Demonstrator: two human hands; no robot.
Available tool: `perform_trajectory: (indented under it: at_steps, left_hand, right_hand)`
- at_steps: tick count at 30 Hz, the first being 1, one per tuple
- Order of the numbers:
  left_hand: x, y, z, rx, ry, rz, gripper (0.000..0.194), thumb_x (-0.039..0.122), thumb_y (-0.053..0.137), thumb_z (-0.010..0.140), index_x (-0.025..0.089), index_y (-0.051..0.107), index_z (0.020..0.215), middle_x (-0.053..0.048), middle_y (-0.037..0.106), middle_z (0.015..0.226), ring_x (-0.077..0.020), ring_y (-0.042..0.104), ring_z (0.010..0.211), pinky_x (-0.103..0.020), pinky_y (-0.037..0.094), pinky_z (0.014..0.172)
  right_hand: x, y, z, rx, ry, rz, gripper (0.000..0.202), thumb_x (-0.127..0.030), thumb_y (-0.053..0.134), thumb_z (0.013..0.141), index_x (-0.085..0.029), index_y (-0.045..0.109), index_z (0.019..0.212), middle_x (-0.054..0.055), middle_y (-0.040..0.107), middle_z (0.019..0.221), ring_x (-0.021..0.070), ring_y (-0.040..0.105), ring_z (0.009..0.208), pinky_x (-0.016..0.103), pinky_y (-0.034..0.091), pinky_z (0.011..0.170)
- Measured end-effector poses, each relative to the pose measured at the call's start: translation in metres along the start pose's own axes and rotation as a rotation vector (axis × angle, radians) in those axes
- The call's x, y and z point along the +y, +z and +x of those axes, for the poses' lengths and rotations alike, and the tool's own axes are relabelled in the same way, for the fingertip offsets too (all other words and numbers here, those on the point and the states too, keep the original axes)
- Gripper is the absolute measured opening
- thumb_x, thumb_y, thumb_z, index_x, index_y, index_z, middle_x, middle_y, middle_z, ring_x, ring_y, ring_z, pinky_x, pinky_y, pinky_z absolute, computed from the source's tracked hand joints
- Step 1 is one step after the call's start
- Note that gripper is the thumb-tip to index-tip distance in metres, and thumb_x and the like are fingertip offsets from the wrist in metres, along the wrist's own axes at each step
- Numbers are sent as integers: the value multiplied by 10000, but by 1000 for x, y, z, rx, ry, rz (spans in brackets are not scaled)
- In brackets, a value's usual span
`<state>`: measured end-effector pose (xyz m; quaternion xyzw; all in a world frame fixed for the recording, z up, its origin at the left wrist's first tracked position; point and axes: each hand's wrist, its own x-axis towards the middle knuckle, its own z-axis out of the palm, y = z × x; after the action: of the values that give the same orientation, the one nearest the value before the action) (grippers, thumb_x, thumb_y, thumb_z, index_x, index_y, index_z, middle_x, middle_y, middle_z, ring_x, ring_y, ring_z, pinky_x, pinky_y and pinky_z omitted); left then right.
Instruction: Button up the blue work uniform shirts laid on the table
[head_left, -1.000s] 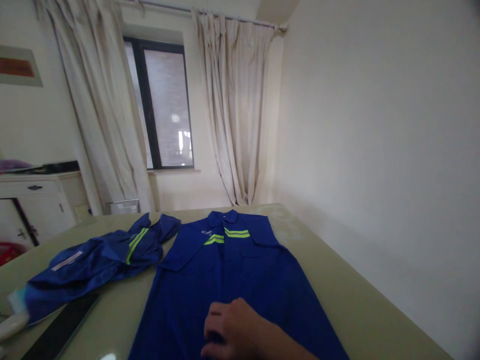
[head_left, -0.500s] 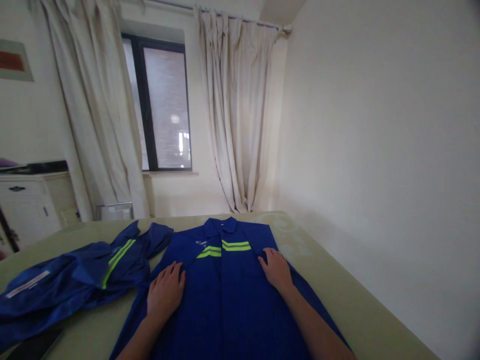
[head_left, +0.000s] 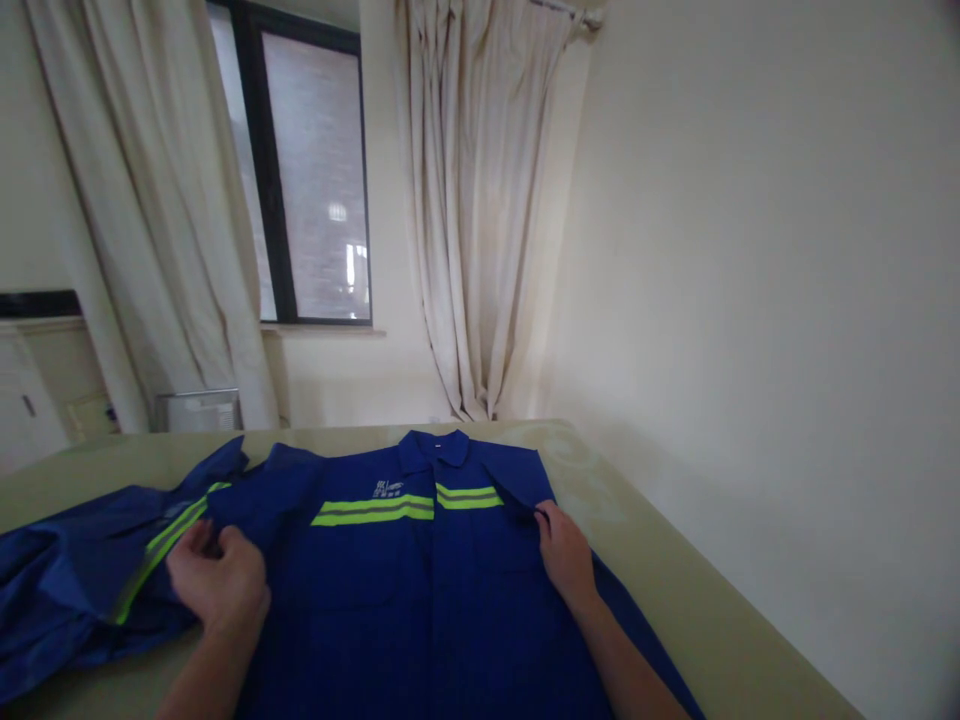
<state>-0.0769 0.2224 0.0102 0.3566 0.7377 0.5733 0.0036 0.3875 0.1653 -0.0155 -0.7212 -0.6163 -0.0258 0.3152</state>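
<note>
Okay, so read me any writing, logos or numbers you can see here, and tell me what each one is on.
Small pale print on the chest of the blue jacket, just above the yellow stripe: too small and blurred to read.
No other writing, number or sign shows on the table, curtains, window or wall.

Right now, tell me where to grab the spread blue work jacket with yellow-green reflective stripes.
Probably pinch the blue work jacket at its two shoulder edges, coming from the near side: it lies flat, front up, collar away, and the left hand and right hand already rest there.
</note>
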Motion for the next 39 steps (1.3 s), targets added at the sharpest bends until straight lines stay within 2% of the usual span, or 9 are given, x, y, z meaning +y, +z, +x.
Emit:
perform_trajectory:
  at_steps: [3,4,8,12,16,20,31,36,39]
  left_hand:
    - [37,-6,-6,131,125,-35,487,278,444,912,95,534,1354,-163,615,1350,-350,588,1247,-504,461,1089]
    - [50,-4,-15,39,199,-68,424,300,444,917,137,613,1270,-130,667,1282,-326,618,1207,-496,467,1083]
    - [77,20,-87,-659,373,-160,389,368,411,941,170,688,1129,-103,756,1124,-269,701,1069,-428,559,963]
    - [72,35,-156,-906,748,88,409,266,438,962,230,641,1314,-81,630,1433,-262,554,1346,-478,409,1158]
    - [73,25,-168,-1143,986,121,463,363,375,1042,320,470,1492,-33,525,1549,-221,486,1418,-505,323,1222]
    - [82,15,-163,-1212,1063,124,538,374,453,1015,327,383,1546,-47,468,1591,-230,429,1460,-522,252,1252]
    - [100,0,-163,-1229,1011,10,393,349,545,953,331,612,1340,-34,652,1329,-232,563,1272,-482,310,1213]
    - [108,-4,-178,-1375,1034,-37,424,289,413,1001,375,574,1384,-2,625,1418,-218,546,1322,-595,114,1267]
    - [103,0,-191,-1364,1034,30,500,259,445,962,379,525,1440,-17,584,1482,-262,446,1426,-675,24,1244]
  right_hand:
    - [-5,-3,-1,-13,-18,-15,355,-146,368,987,-208,594,1255,104,708,1116,256,667,1015,345,474,870]
    - [-9,-4,-1,-14,-63,-33,419,-91,368,955,-207,574,1302,100,698,1144,250,651,1051,339,466,900]
    - [-25,-11,-4,-80,-277,-119,499,19,407,847,-241,663,1189,75,658,1215,238,580,1135,328,417,996]
    - [-31,-13,-4,-171,-310,-132,393,-47,448,900,-235,717,1117,81,648,1250,247,570,1142,351,410,1012]
    - [-29,-13,-4,-199,-309,-113,476,-87,426,945,-250,637,1339,92,631,1281,249,561,1164,354,418,1009]
    - [-27,-12,-3,-228,-335,-90,477,-77,413,946,-302,678,1272,76,604,1317,241,543,1203,343,411,1017]
    - [-18,-10,1,-243,-316,-9,389,-174,444,972,-267,695,1254,92,631,1230,253,569,1115,363,439,994]
    - [-12,-17,20,-283,-345,162,410,-125,411,914,-255,780,1040,88,637,984,221,603,934,336,475,896]
    - [15,-35,34,-13,-206,386,375,-277,422,919,-233,793,887,90,644,931,240,611,907,371,488,882]
